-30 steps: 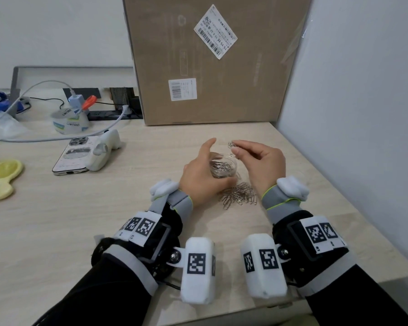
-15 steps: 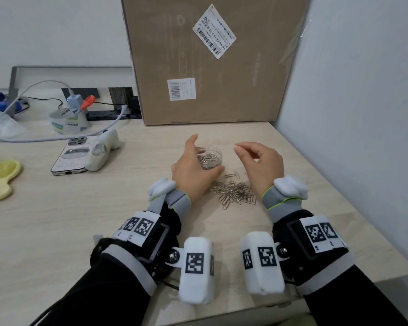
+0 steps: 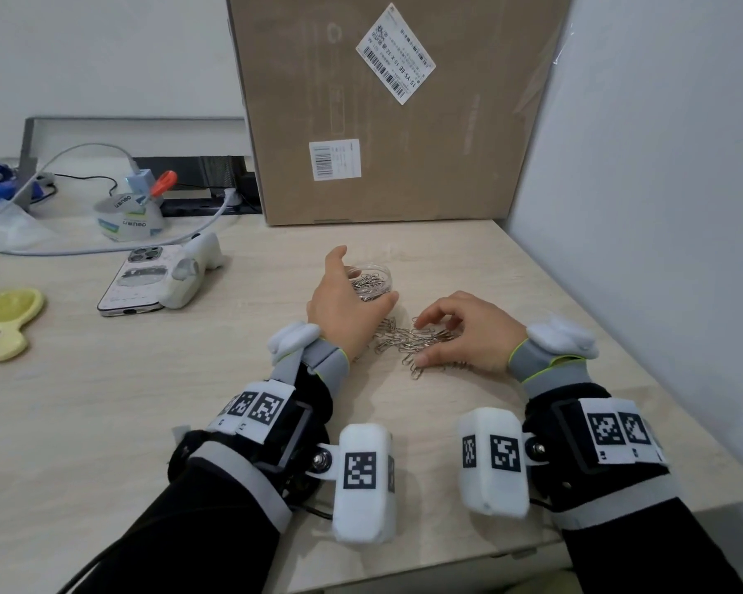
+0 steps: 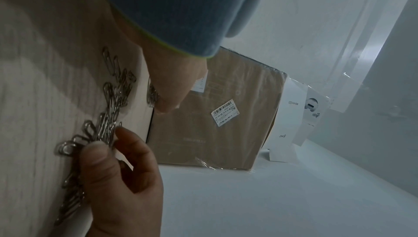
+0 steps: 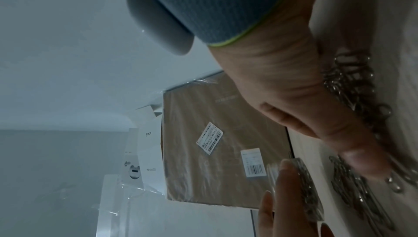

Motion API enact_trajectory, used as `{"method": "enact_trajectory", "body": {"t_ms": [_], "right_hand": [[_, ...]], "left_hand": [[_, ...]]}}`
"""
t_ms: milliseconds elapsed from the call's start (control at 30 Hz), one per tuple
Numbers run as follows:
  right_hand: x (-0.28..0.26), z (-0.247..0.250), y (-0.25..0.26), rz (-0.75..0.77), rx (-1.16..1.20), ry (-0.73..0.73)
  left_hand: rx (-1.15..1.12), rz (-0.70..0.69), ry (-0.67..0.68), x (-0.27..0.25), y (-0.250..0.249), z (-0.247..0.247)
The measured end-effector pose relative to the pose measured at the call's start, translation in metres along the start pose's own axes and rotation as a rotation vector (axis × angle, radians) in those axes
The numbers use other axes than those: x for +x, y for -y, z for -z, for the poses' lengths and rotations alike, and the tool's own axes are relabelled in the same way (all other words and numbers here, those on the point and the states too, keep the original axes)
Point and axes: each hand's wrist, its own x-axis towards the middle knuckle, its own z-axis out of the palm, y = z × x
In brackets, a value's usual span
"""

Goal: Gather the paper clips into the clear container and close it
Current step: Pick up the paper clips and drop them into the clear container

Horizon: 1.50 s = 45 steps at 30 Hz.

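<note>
We see the left hand (image 3: 345,311) cupped round the clear container (image 3: 372,281), part-filled, uncovered, far of centre on the table (image 3: 146,400) | right hand (image 3: 464,332) curled down on the paper clips (image 3: 408,342), thumb and fingertips pinching some | pile just near of the container, between both hands

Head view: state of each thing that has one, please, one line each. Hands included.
clear container: upright on the desk, no lid on, partly filled with clips
loose paper clips: heaped on the desk, outside the container
left hand: fingers curled round the container
right hand: fingertips down on the loose heap, curled to pinch clips
phone: flat, camera side up
cardboard box: standing upright, closed
</note>
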Motion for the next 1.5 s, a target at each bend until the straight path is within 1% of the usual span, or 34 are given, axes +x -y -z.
{"method": "enact_trajectory", "body": {"t_ms": [100,267,533,633,733,800,867,900,967,1033,1133,1267,1333,1400,1500], "right_hand": [[0.004,-0.003,-0.001,0.046,-0.012,-0.008],[0.010,-0.008,0.001,0.072,-0.025,-0.105],[0.011,-0.009,0.000,0.047,0.015,-0.207],[0.013,-0.009,0.000,0.033,0.035,-0.281],[0.015,-0.008,-0.001,0.029,0.127,-0.395],[0.017,-0.007,-0.002,0.030,0.255,-0.504],[0.017,-0.005,-0.001,0.042,0.411,-0.609],[0.016,-0.004,0.001,0.056,0.466,-0.639],[0.014,-0.003,0.006,0.104,0.516,-0.642],[0.012,-0.003,0.012,0.163,0.533,-0.610],[0.009,-0.006,0.017,0.216,0.515,-0.562],[0.007,-0.008,0.017,0.220,0.441,-0.501],[0.007,-0.008,0.016,0.205,0.403,-0.494],[0.007,-0.007,0.015,0.191,0.380,-0.512],[0.008,-0.003,0.012,0.152,0.342,-0.600]], "left_hand": [[-0.003,0.000,0.011,0.000,-0.001,0.000],[-0.013,0.005,0.035,-0.001,0.000,0.000],[-0.038,-0.003,0.072,-0.001,0.001,0.000],[-0.038,-0.004,0.076,-0.001,0.001,0.000],[-0.037,-0.013,0.082,-0.001,0.001,0.000],[-0.047,-0.024,0.099,-0.001,0.001,0.000],[-0.057,-0.057,0.161,-0.003,-0.001,0.000],[-0.058,-0.083,0.210,-0.005,-0.003,-0.001],[-0.055,-0.138,0.327,-0.008,-0.006,-0.002],[-0.045,-0.178,0.423,-0.012,-0.009,-0.004],[-0.032,-0.194,0.487,-0.015,-0.011,-0.005],[-0.044,-0.191,0.490,-0.016,-0.012,-0.006],[-0.052,-0.183,0.477,-0.016,-0.012,-0.006],[-0.049,-0.182,0.449,-0.015,-0.011,-0.006],[-0.042,-0.166,0.365,-0.012,-0.008,-0.008]]}}
